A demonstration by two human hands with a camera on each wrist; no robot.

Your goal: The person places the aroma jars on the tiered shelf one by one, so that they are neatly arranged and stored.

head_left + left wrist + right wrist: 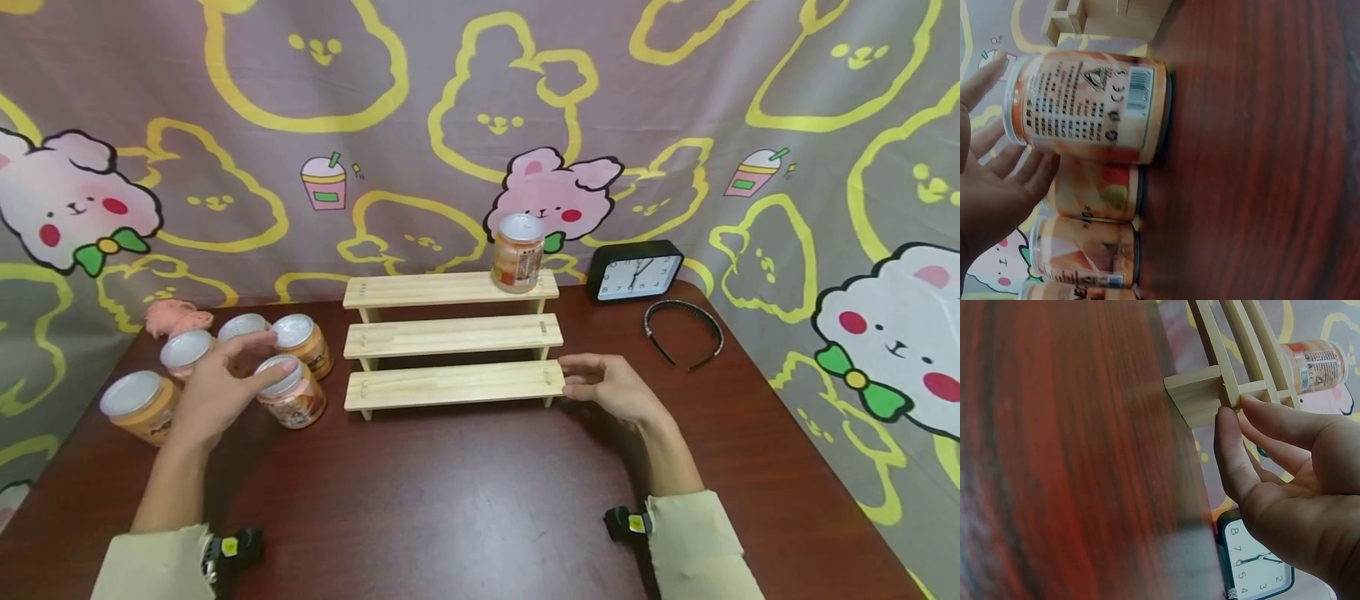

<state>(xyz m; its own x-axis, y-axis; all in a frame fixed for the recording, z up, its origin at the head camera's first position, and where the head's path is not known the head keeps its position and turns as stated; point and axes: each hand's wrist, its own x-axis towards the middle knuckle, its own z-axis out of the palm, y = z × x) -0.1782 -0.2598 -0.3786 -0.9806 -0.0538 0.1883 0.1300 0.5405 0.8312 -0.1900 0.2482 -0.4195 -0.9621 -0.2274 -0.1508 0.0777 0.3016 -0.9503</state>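
Note:
A three-tier wooden shelf (450,337) stands mid-table, with one orange can (517,254) on the right end of its top tier. Several silver-lidded orange cans cluster at the left. My left hand (255,360) reaches over the nearest can (294,402), fingers spread by its lid. In the left wrist view that can (1091,106) fills the middle, and the left hand (997,156) is flat and open beside its lid. My right hand (577,379) rests straight fingers against the right end of the lowest tier. The right wrist view shows its fingertips (1230,422) touching the shelf's end post (1200,394).
A black clock (633,271) stands at the back right, with a black headband (684,329) lying in front of it. A pink hair clip (176,317) lies behind the cans. The dark wooden table (465,500) is backed by a cartoon-print cloth.

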